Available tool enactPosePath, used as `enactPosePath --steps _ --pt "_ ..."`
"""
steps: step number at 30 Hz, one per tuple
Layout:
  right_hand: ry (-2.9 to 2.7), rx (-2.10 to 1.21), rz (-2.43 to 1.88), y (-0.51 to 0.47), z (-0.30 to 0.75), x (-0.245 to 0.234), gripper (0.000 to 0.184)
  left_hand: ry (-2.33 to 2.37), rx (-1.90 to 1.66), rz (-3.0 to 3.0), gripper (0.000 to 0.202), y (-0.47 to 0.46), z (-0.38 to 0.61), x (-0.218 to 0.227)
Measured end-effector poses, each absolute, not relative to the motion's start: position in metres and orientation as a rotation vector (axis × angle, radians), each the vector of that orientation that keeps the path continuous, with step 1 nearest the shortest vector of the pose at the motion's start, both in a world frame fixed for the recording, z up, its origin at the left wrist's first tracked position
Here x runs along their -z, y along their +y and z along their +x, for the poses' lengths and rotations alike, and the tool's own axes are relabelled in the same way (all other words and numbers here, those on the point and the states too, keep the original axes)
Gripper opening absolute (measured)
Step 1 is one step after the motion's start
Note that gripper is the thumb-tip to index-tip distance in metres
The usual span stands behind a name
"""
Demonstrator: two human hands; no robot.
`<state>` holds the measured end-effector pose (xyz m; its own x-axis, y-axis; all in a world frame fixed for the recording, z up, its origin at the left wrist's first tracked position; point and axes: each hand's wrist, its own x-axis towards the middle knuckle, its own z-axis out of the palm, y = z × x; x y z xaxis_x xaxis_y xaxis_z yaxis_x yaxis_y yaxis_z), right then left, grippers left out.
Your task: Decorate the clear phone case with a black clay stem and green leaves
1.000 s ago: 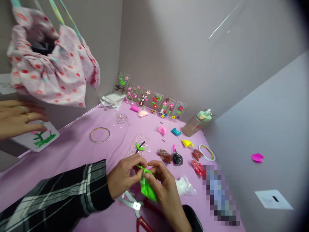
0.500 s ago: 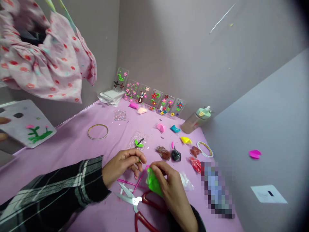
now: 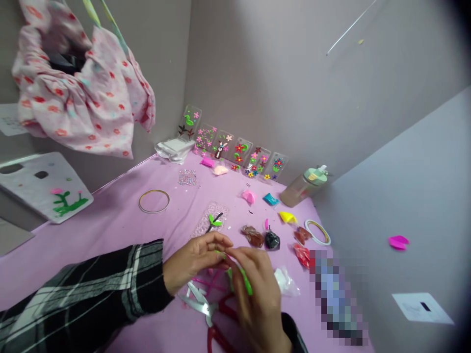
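Observation:
My left hand [image 3: 198, 257] is closed in a pinch, with a small bit of green clay [image 3: 220, 254] at its fingertips. My right hand [image 3: 259, 289] meets it fingertip to fingertip and is wrapped round a packet of bright green clay [image 3: 246, 284], mostly hidden by the fingers. Under the hands lie red-handled scissors [image 3: 201, 305] with their blades apart, and thin pink sticks [image 3: 206, 282], partly covered. Just beyond my left hand is a clear patterned phone case [image 3: 201, 226] bearing green leaves [image 3: 214, 220] and a dark stem.
Bags of black clay [image 3: 272, 240], brown clay [image 3: 253, 236] and red clay [image 3: 302, 256] lie ahead to the right. Decorated cases [image 3: 241, 153] lean on the back wall. A bottle [image 3: 303, 185], tape ring [image 3: 318, 232] and bangle [image 3: 153, 201] stand or lie around.
My right hand has moved up to my left, so their fingertips now meet. It has turned over the green clay packet, hiding more of it. The view has shifted slightly.

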<state>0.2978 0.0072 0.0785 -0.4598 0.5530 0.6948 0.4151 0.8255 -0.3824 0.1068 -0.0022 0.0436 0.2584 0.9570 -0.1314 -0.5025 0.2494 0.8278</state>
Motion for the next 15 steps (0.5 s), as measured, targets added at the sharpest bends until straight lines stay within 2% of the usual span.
enactPosePath --steps 4,7,11,15 --pt "-2.336 -0.093 -0.597 0.005 0.291 -0.067 0.042 0.682 -1.069 0.695 0.064 -0.007 0.114 -0.04" --pt "-2.391 -0.128 -0.602 0.007 0.296 -0.062 0.049 0.644 -1.015 0.646 0.063 -0.008 0.114 -0.04" --pt "-2.306 -0.125 -0.684 0.007 0.303 -0.064 0.038 0.577 -0.936 0.607 0.058 -0.009 0.108 -0.047" --pt "-2.123 -0.253 -0.713 0.009 0.304 -0.07 0.035 0.53 -0.914 0.607 0.059 -0.008 0.105 -0.052"
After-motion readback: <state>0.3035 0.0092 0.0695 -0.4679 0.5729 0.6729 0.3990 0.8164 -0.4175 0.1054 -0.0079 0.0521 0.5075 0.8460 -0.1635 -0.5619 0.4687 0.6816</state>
